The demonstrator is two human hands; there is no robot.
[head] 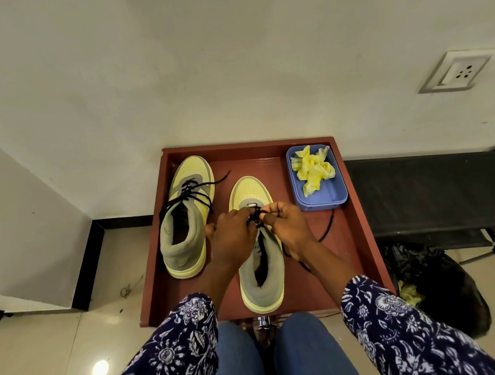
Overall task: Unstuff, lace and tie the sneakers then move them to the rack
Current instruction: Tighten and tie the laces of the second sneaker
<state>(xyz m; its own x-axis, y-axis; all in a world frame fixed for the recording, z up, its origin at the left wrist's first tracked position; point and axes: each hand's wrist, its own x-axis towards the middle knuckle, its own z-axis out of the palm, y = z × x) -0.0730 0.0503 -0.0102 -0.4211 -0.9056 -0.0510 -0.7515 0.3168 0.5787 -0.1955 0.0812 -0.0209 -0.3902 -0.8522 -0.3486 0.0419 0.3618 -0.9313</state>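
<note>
Both hands worked at the near sneaker (257,249): the left hand (233,236) and the right hand (289,226) each pinched the black lace (256,214) over the tongue, probably to thread the eyelets evenly. The far-left sneaker (186,214) stood beside it on the red tray (362,235), laced but untied. Yellow stuffing paper (311,169) lay in the blue box (332,198), far right, out of the way.
</note>
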